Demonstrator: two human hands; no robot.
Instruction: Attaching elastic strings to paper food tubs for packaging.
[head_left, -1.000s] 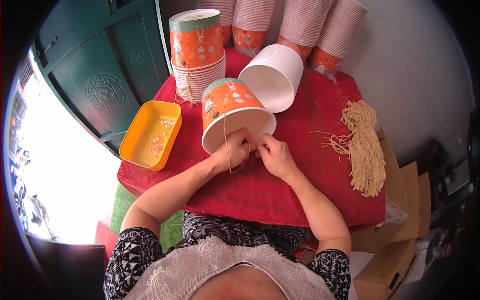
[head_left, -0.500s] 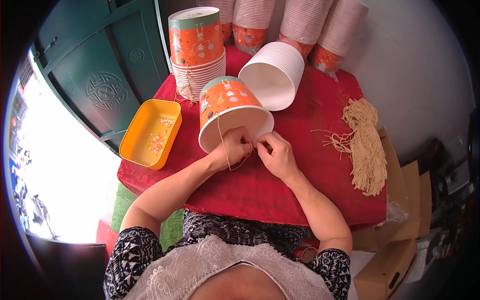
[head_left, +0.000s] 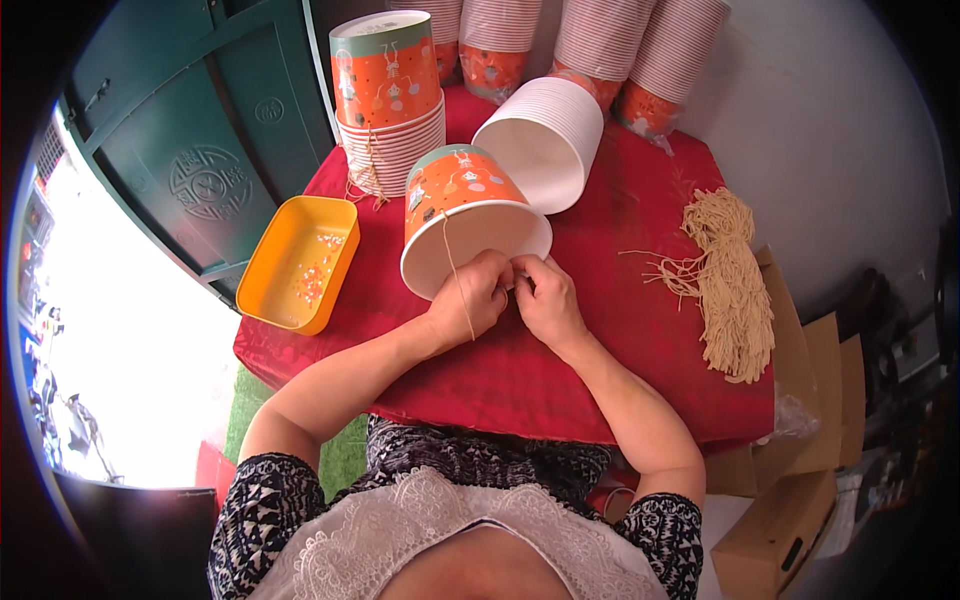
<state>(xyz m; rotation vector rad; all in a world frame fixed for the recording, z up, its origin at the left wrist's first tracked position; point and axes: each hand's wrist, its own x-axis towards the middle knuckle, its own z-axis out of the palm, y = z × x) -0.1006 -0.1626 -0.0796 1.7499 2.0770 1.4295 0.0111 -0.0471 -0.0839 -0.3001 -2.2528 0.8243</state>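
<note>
A large orange paper bucket (head_left: 462, 183) with a green base band lies tilted on the red cloth, its white mouth toward me. A tan string (head_left: 452, 262) comes from its upper side, hangs across the mouth and passes over my left hand. My left hand (head_left: 474, 290) is closed at the near rim, its fingertips pinched together. Close against it, my right hand (head_left: 545, 300) is also closed, thumb and forefinger pinched at the rim. What lies between the fingertips is mostly hidden; the string's end cannot be seen clearly.
Left stands a yellow tub (head_left: 272, 270) holding small orange and white bits. Behind are an upright bucket stack (head_left: 388, 90), a white stack lying sideways (head_left: 540, 140) and several wrapped stacks (head_left: 672, 75). A tan string bundle (head_left: 735, 290) lies right, near cardboard boxes (head_left: 775, 535).
My hands have come together at the rim, the left moving slightly lower out of the mouth. The string now hangs straighter over my left hand. The bucket has shifted slightly.
</note>
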